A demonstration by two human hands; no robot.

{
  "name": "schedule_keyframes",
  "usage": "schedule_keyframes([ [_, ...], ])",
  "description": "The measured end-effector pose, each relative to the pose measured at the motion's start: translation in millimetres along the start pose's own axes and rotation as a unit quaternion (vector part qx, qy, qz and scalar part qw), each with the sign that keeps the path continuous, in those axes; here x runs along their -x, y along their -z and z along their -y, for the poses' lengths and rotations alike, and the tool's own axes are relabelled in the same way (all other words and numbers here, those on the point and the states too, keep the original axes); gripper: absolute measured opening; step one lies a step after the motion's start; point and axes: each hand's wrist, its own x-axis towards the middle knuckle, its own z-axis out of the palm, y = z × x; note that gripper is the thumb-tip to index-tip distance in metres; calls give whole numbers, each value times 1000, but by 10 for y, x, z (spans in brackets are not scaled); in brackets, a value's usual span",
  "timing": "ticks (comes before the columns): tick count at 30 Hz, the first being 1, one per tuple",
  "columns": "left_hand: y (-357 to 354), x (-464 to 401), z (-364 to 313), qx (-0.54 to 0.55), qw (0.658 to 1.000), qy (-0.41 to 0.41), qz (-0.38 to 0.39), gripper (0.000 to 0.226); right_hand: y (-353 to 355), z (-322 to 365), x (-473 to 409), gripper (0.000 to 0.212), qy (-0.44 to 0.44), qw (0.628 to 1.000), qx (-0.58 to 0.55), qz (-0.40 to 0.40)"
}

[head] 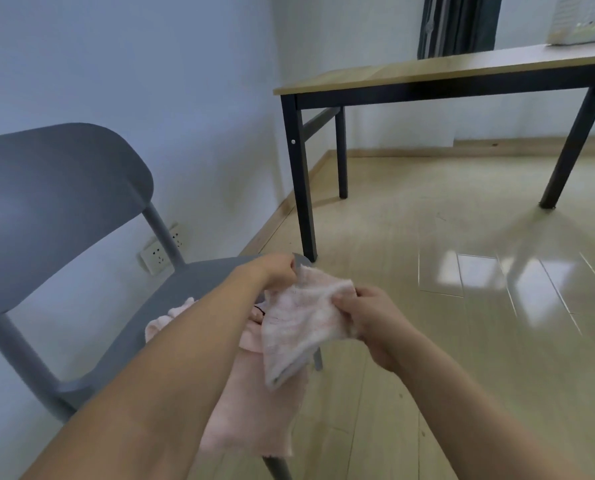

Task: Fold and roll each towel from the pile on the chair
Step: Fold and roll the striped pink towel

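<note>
Head view: a person's left hand [278,271] and right hand [365,311] each pinch an upper corner of a pale pink towel [299,323], held over the front edge of a grey chair [81,209] (more pink towels [254,410] lie piled on its seat, draping off), near a wooden table [427,72].
</note>
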Motion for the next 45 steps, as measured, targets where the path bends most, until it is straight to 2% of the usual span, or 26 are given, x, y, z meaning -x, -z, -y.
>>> schedule_keyframes([
  [4, 464, 515, 369, 69, 987, 30, -142, 15, -95, 472, 86, 17, 40, 997, -42, 42],
  [7, 711, 1094, 712, 163, 951, 63, -254, 7, -223, 789, 166, 23, 58, 991, -75, 90],
  [8, 705, 1274, 840, 196, 940, 76, -270, 8, -278, 840, 187, 23, 57, 990, -81, 99],
  [10, 585, 1619, 1046, 224, 931, 110, -267, 11, -433, 800, 219, 25, 31, 992, -58, 107],
  [12, 361, 1890, 1178, 192, 944, 145, -227, 10, -613, 566, 235, 24, -19, 993, 3, 113],
  [16, 31, 2187, 1130, 44, 978, 199, -35, 30, -835, 24, 273, 26, -100, 987, 74, 100],
  [17, -10, 2177, 1151, -1, 978, 208, -35, 34, -841, -68, 257, 23, -105, 987, 71, 96],
  [18, -34, 2127, 1198, -38, 975, 206, -72, 35, -831, -129, 239, 19, -106, 987, 68, 98],
  [20, -23, 1958, 1244, -41, 978, 154, -137, 36, -784, -189, 202, 16, -107, 986, 67, 104],
  [21, -9, 1856, 1243, 12, 985, 110, -128, 39, -764, -204, 176, 18, -108, 986, 66, 107],
  [22, 11, 1766, 1157, 80, 990, 68, -97, 42, -750, -201, 168, 20, -109, 986, 65, 111],
  [24, 14, 1606, 961, 122, 992, -4, -17, 33, -724, -182, 153, 22, -109, 984, 54, 127],
  [25, 26, 1518, 875, 88, 996, -25, 8, 28, -709, -164, 146, 23, -108, 983, 47, 142],
  [27, 34, 1359, 780, 10, 998, -34, 44, 45, -662, -101, 150, 22, -99, 978, 46, 177],
  [28, 44, 1307, 750, -13, 997, -32, 63, 47, -632, -56, 158, 21, -87, 976, 53, 193],
  [31, 106, 1255, 732, 42, 997, -51, 35, 43, -556, 82, 175, 19, -40, 975, 78, 202],
  [35, 148, 1304, 839, 144, 984, -88, -53, 9, -538, 240, 241, 20, 39, 975, 152, 157],
  [36, 161, 1341, 860, 162, 981, -92, -59, 11, -553, 287, 266, 19, 62, 971, 180, 148],
  [39, 215, 1517, 900, 182, 976, -113, -45, 20, -636, 501, 381, 21, 144, 933, 299, 141],
  [45, 445, 1998, 871, 257, 953, -147, -61, 21, -878, 1283, 768, 16, 310, 779, 520, 162],
])
